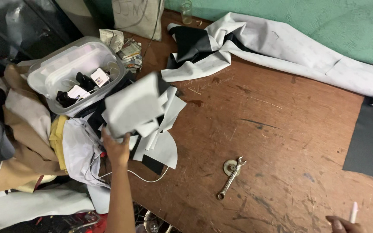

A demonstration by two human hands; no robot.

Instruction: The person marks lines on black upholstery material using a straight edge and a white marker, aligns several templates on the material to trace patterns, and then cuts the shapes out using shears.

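My left hand (116,149) grips a stack of pale grey cut material pieces (134,108) and holds it above a heap of similar grey and black scraps (162,146) at the table's left side. My right hand (344,224) shows only partly at the bottom right edge, its fingers closed around a thin white marker (354,212). Both hands are far apart over the worn brown wooden table (264,142).
A clear plastic tub (72,71) with black clips and tags stands at the left. A small wrench (230,177) and a round washer (229,166) lie mid-table. Long grey sheet (298,51) runs along the green wall; black sheet (372,138) at right. White cable (147,177) near my arm.
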